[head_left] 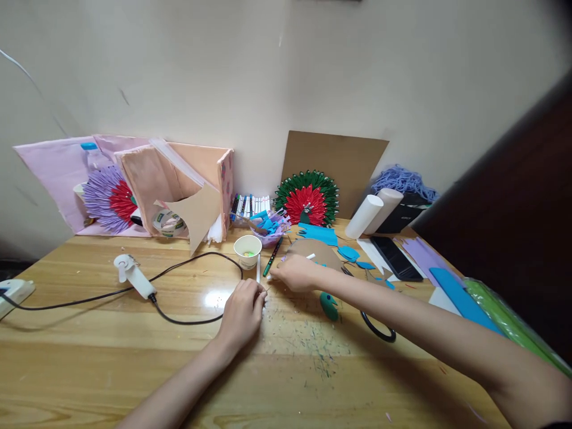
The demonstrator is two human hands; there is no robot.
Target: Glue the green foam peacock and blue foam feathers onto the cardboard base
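Observation:
My right hand [295, 272] is closed around a slim white stick, like a marker pen [311, 256]; one end shows above the knuckles. Below and to its left, my left hand [245, 307] rests on the table with fingers curled together; what they pinch, if anything, is too small to make out. Between the hands and a paper cup [247, 250] lies a white stick [258, 269]. A green pen [273, 257] lies just left of my right hand. Under my right wrist is a green paper bird head [329, 305], and a brown cardboard disc [313, 251] lies behind the hand.
Black-handled scissors [378, 330] lie partly under my right forearm. Blue paper pieces [348, 253] and a phone [395, 258] are to the right. A glue gun [134, 277] with its cord is at left. A red-green fan-shaped peacock [307, 199] leans at the back.

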